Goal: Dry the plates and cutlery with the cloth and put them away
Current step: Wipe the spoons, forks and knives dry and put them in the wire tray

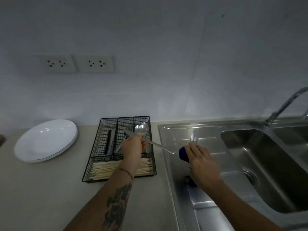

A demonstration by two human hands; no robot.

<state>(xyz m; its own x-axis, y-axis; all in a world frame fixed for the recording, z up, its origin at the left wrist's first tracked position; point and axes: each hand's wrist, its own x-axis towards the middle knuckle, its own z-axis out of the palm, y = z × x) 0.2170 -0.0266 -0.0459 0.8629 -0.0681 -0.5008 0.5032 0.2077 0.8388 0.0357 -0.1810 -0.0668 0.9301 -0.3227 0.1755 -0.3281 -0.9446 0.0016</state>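
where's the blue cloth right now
In the head view the blue cloth sits right of centre under the right hand, on the sink's draining board, just right of the wire cutlery tray.

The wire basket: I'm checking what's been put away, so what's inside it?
The wire basket holds chopsticks in front, spoons and dark-handled cutlery behind. The left hand, gripping a knife, covers part.
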